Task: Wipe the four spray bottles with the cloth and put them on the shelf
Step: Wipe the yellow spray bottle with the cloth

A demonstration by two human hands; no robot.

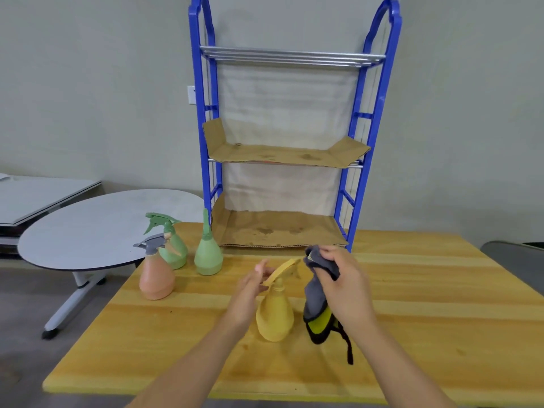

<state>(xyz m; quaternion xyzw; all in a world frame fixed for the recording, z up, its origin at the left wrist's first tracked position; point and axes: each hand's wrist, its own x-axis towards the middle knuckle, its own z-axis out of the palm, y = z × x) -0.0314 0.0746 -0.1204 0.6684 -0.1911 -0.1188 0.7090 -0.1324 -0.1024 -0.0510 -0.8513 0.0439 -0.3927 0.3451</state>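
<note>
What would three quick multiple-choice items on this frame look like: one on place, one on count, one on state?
1. Where does the yellow spray bottle stand?
A. on the wooden table
B. on the middle shelf
C. on the round grey table

2. How many green spray bottles are in view?
A. one
B. two
C. four

3. What is the right hand doing?
A. resting flat on the table
B. gripping the grey cloth
C. holding a green bottle

Key: 1 A, its base sits on the wooden table between the hands; 2 B, the green bottle with trigger and the green bottle without trigger stand near the blue shelf; 3 B, its fingers are curled round the cloth, which hangs below.
</note>
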